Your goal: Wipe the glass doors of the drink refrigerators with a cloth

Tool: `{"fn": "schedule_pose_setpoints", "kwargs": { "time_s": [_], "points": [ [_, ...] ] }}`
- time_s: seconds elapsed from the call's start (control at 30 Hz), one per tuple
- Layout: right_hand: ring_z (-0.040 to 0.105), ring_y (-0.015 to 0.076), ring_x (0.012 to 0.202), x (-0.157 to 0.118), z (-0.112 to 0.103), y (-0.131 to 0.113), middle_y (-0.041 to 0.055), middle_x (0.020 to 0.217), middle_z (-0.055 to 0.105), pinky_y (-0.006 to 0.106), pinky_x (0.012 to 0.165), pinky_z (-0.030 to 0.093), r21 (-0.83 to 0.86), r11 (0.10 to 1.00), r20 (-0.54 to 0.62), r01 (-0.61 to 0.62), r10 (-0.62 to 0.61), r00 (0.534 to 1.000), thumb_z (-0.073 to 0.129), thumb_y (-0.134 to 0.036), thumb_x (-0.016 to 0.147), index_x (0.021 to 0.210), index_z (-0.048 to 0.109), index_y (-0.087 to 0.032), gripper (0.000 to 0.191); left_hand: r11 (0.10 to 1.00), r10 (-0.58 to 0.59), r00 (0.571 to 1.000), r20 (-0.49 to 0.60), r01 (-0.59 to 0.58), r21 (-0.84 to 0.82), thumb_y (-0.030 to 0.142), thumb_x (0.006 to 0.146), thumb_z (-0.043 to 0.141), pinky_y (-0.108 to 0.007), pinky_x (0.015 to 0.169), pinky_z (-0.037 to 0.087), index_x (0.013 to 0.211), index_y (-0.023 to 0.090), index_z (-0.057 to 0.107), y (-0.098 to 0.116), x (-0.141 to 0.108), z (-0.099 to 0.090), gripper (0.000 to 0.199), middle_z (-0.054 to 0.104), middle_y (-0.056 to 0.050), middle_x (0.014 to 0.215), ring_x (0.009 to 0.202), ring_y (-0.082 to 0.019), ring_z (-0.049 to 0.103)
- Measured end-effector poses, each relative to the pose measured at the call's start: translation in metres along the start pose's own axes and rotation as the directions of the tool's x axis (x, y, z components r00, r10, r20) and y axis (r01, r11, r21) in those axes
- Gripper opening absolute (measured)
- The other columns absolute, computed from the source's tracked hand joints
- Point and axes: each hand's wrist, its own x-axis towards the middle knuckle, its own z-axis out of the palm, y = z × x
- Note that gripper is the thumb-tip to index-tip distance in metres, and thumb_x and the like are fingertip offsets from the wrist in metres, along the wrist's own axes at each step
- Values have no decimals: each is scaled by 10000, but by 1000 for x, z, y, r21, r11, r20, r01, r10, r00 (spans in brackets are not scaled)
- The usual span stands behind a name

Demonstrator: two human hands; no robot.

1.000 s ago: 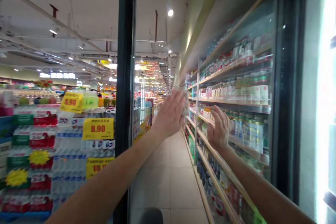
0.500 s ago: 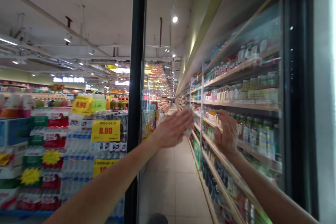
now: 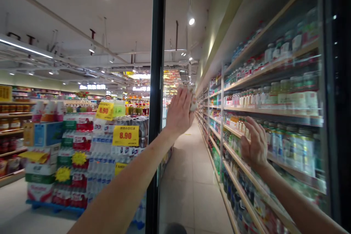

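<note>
A glass door with a dark frame [image 3: 157, 80] stands before me. My left hand [image 3: 178, 111] is up at the pane, its fingers together over a crumpled whitish cloth [image 3: 193, 100] that shows past the fingers on the right. To the right and a little lower, my right hand [image 3: 255, 142] is raised with fingers apart and slightly bent, nothing in it. It is at or close to the glass; contact cannot be made out.
Beyond the glass, shelves of bottles [image 3: 287, 95] line the right side of a tiled aisle [image 3: 186, 175]. Left of the frame, stacked drink packs [image 3: 79, 146] with yellow price signs [image 3: 125, 135] stand on a blue pallet [image 3: 55, 204]. More shelving [image 3: 12, 131] is at far left.
My left hand, with the cloth, has moved up the pane and its fingers now point more upward. My right hand stays raised with fingers apart. The view has shifted left.
</note>
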Motion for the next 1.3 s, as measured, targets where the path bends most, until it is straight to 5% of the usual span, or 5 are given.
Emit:
{"fn": "schedule_pose_setpoints", "kwargs": {
  "time_s": [0.13,0.3,0.73,1.07,1.3],
  "points": [
    [479,279,1257,-1,1,1,155,1350,510,499,1023,379,12,1000,1,18,-18,1000,452,-186,850,1350,400,-186,502,874,486,846,217,-471,-123,251,794,439,-389,1160,189,1445,174,185,7,-27,-3,703,268,-68,1519,1433,-177,91],
    [482,278,1254,-1,2,2,140,1355,509,510,1028,372,8,1000,-10,9,-9,1000,454,-188,855,1355,401,-205,503,1000,8,998,54,-8,-5,233,821,402,-463,1153,181,1440,134,174,1,-27,-6,667,269,-110,1514,1432,-216,99],
    [481,208,1231,53,67,-123,54,1300,577,416,1055,342,138,980,220,142,-170,960,467,-245,896,1359,429,-250,465,990,-11,996,91,23,-139,536,765,566,-574,1123,154,1444,91,-73,-10,-51,-14,1033,197,-250,1503,1428,-307,70],
    [464,360,1255,74,18,67,213,1302,544,528,988,347,-266,924,-101,-274,256,961,448,-335,883,1196,629,-126,418,994,-69,985,161,82,-77,675,687,594,-597,1118,154,1450,130,3,-2,-50,-10,1108,179,-232,1513,1425,-330,77],
    [343,270,1354,54,52,-56,77,1416,453,516,1054,325,-156,969,247,191,-149,958,495,-298,879,1259,540,-290,382,992,-127,988,89,126,14,570,674,680,-552,1126,168,1437,120,181,2,-50,-3,1017,211,-212,1512,1418,-334,128]
  ]
}}
